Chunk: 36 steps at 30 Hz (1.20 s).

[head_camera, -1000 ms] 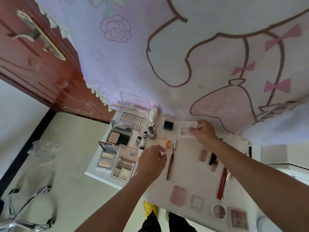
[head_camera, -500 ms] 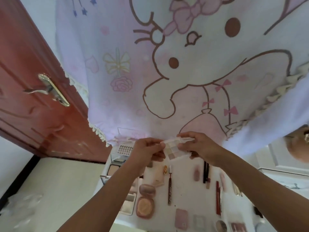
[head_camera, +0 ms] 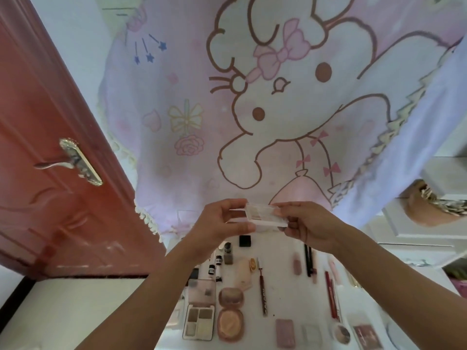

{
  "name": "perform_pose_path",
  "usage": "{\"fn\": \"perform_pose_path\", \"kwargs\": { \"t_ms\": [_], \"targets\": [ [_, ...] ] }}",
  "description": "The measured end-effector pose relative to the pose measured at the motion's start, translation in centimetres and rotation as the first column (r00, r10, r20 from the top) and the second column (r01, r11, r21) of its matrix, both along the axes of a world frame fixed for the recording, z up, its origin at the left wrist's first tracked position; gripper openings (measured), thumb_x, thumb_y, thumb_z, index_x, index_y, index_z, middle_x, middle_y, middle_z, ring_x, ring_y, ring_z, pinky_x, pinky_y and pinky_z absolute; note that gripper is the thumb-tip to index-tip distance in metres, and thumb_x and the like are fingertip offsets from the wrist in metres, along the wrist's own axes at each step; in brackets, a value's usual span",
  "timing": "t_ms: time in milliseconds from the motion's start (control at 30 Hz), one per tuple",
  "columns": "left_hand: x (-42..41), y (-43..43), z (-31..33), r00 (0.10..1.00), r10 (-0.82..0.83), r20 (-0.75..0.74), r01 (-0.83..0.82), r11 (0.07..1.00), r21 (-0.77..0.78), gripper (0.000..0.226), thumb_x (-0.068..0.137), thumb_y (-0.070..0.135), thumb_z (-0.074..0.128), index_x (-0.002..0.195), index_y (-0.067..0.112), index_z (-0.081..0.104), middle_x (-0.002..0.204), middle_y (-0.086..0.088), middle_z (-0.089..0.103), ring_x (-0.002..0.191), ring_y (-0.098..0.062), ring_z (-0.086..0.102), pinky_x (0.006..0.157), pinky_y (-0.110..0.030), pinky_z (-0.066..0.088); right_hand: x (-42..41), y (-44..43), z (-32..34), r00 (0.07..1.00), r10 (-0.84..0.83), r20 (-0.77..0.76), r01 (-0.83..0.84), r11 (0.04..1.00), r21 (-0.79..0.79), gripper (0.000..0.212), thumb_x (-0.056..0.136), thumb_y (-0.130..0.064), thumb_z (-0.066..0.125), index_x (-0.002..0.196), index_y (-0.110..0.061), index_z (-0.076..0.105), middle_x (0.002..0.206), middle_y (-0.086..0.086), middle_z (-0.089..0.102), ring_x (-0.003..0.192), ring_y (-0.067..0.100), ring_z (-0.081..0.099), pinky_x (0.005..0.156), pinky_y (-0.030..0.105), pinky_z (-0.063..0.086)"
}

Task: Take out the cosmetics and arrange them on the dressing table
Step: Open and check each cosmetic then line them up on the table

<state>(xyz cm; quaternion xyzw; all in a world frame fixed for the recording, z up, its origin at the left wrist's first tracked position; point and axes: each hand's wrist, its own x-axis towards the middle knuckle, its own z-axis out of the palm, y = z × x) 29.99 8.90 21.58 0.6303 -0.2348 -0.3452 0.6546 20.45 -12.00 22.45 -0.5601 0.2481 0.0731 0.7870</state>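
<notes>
Palette (head_camera: 265,217), small, clear: held up above the table (head_camera: 285,294), not touching it. Your left hand (head_camera: 217,223) pinches its left end between thumb and fingers; your right hand (head_camera: 308,226) pinches its right end; the hands are apart, with it bridging them. Below, on the white table: open quad (head_camera: 199,322); round compact (head_camera: 230,314) just beside it; red pencil (head_camera: 262,291) lying lengthwise; black box (head_camera: 245,240) near the far edge. Beyond: pink cartoon curtain (head_camera: 278,109). Far left: red door (head_camera: 38,210), metal handle (head_camera: 75,160).
</notes>
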Motion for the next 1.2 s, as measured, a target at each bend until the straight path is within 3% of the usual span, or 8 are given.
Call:
{"fn": "perform_pose_path", "kwargs": {
  "t_ms": [100, 267, 467, 600, 733, 967, 1100, 1200],
  "targets": [
    [0.0, 0.4, 0.6, 0.999, 0.033, 0.019, -0.033, 0.999, -0.024, 0.060, 0.067, 0.007, 0.083, 0.122, 0.005, 0.060, 0.112, -0.011, 0.071, 0.109, -0.025, 0.065, 0.096, -0.038, 0.051, -0.8, 0.7, 0.7, 0.999, 0.025, 0.031, -0.024, 0.999, -0.045, 0.030, 0.088, -0.010, 0.068, 0.113, 0.005, 0.066, 0.085, 0.016, 0.069, 0.066, 0.019, 0.067, 0.053, 0.021, 0.056],
    [0.3, 0.8, 1.3, 0.994, 0.076, -0.083, -0.085, 0.991, -0.108, 0.052, 0.064, 0.005, 0.079, 0.114, 0.005, 0.065, 0.104, -0.013, 0.072, 0.101, -0.027, 0.066, 0.095, -0.037, 0.050, -1.8, 0.6, 2.0, 0.963, 0.226, 0.146, -0.174, 0.937, -0.302, 0.048, 0.075, -0.027, 0.082, 0.118, -0.010, 0.068, 0.114, 0.011, 0.069, 0.106, 0.027, 0.067, 0.077, 0.030, 0.056],
    [0.3, 0.8, 2.4, 0.989, 0.061, -0.136, -0.083, 0.983, -0.161, 0.052, 0.063, 0.003, 0.073, 0.114, 0.001, 0.063, 0.098, -0.011, 0.072, 0.096, -0.022, 0.067, 0.089, -0.029, 0.051, -1.7, 1.3, 2.8, 0.945, 0.175, 0.275, -0.042, 0.903, -0.428, 0.058, 0.070, -0.023, 0.080, 0.125, -0.014, 0.063, 0.117, 0.005, 0.068, 0.100, 0.025, 0.069, 0.079, 0.029, 0.057],
    [0.3, 0.6, 2.6, 0.988, 0.059, -0.140, -0.082, 0.984, -0.159, 0.054, 0.063, 0.002, 0.072, 0.116, 0.000, 0.061, 0.102, -0.014, 0.071, 0.097, -0.024, 0.067, 0.093, -0.032, 0.052, -1.7, 1.2, 3.6, 0.937, 0.186, 0.297, -0.018, 0.872, -0.489, 0.038, 0.075, -0.010, 0.081, 0.112, -0.009, 0.072, 0.094, 0.008, 0.076, 0.084, 0.019, 0.071, 0.076, 0.023, 0.054],
    [0.0, 0.5, 2.3, 0.987, 0.045, -0.153, -0.070, 0.984, -0.165, 0.053, 0.067, -0.003, 0.076, 0.117, 0.000, 0.061, 0.105, -0.016, 0.070, 0.099, -0.026, 0.066, 0.097, -0.036, 0.050, -1.8, 1.0, 3.6, 0.940, 0.200, 0.276, -0.021, 0.842, -0.539, 0.031, 0.077, -0.006, 0.078, 0.107, -0.007, 0.075, 0.089, 0.002, 0.077, 0.085, 0.015, 0.070, 0.074, 0.017, 0.052],
    [-0.5, 0.1, 2.0, 0.982, 0.066, -0.174, -0.095, 0.982, -0.162, 0.052, 0.066, 0.000, 0.072, 0.117, 0.000, 0.062, 0.107, -0.019, 0.070, 0.100, -0.029, 0.065, 0.100, -0.042, 0.047, -1.9, 0.6, 3.2, 0.937, 0.211, 0.277, -0.025, 0.834, -0.551, 0.031, 0.077, -0.013, 0.081, 0.107, -0.010, 0.075, 0.094, 0.002, 0.076, 0.088, 0.020, 0.071, 0.083, 0.027, 0.056],
    [-0.5, -0.1, 2.1, 0.983, 0.068, -0.171, -0.098, 0.979, -0.179, 0.057, 0.065, -0.005, 0.075, 0.119, 0.002, 0.060, 0.107, -0.019, 0.070, 0.101, -0.029, 0.067, 0.091, -0.037, 0.055, -1.8, 0.6, 2.6, 0.947, 0.114, 0.300, -0.004, 0.939, -0.345, 0.040, 0.077, -0.025, 0.072, 0.113, -0.007, 0.071, 0.105, 0.010, 0.073, 0.095, 0.026, 0.069, 0.081, 0.033, 0.059],
    [-0.5, -0.1, 2.3, 0.983, 0.037, -0.179, -0.072, 0.979, -0.192, 0.059, 0.066, -0.008, 0.070, 0.123, 0.002, 0.057, 0.111, -0.019, 0.069, 0.103, -0.029, 0.066, 0.084, -0.034, 0.057, -1.5, 0.4, 2.2, 0.972, -0.013, 0.235, 0.071, 0.968, -0.242, 0.031, 0.085, -0.006, 0.070, 0.116, -0.004, 0.066, 0.102, 0.014, 0.072, 0.084, 0.023, 0.070, 0.073, 0.028, 0.059]
  ]
}}
